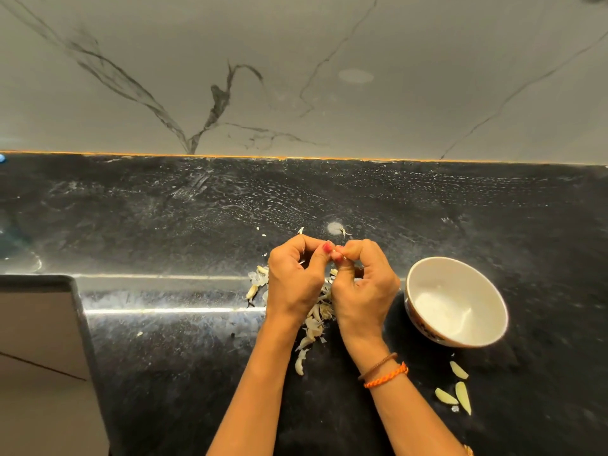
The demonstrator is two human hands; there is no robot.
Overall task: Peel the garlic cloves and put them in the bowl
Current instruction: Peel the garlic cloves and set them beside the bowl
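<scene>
Clove being worked is almost wholly hidden between the fingertips; only a sliver is seen, so peel progress can't be told. Left hand [297,278] and right hand [362,284] are held thumbs together above the counter [164,373], fingers curled, both pinched on that clove. Peel scraps [312,324] are piled beneath. Bowl [493,324] is set just right of the hands; three cloves [455,391] lie near it.

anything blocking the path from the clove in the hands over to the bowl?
Nothing visible. Both hands, left hand and right hand, pinch the clove above the peel pile. The bowl sits just right of the right hand, open side up, with only bare black counter between.
</scene>
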